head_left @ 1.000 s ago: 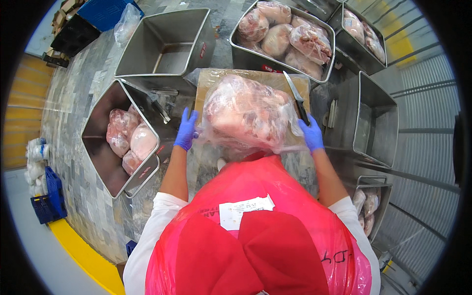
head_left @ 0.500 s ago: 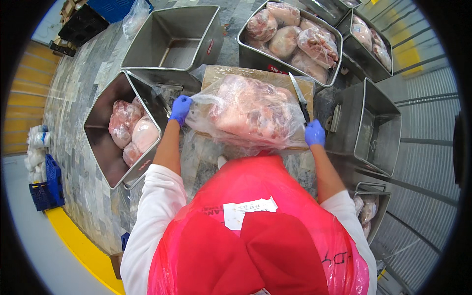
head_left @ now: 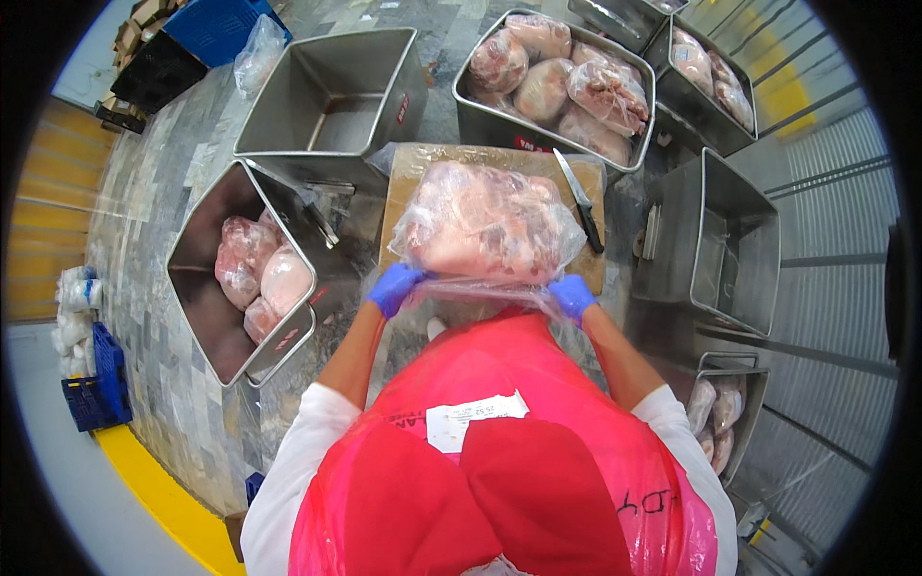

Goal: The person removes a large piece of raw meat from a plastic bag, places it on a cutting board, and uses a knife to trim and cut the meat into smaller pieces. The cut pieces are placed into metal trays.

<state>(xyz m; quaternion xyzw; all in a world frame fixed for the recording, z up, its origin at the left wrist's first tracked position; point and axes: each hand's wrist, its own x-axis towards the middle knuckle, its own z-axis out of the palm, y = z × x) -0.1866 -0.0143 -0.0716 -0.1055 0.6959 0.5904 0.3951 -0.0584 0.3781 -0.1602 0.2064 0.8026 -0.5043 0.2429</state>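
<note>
Half a second ago the two hands were spread wide, the left hand point(head_left: 394, 287) pulling plastic out to the side and the right hand point(head_left: 573, 296) beside the knife handle. Now both have come in to the near edge of the table point(head_left: 408, 173), closer together, with the plastic wrap point(head_left: 480, 288) stretched in a band between them. Each hand looks closed on a near corner of the wrap, though the fingertips are hidden. The big piece of meat point(head_left: 485, 226) lies just beyond both hands, between them, on the table, under the clear film. The change seems to mean the loose film is now taken up at the near side rather than at the ends. The knife point(head_left: 579, 206) lies beyond the right hand, untouched. A metal bin point(head_left: 197, 278) holding more meat stands to the left of the left hand.
</note>
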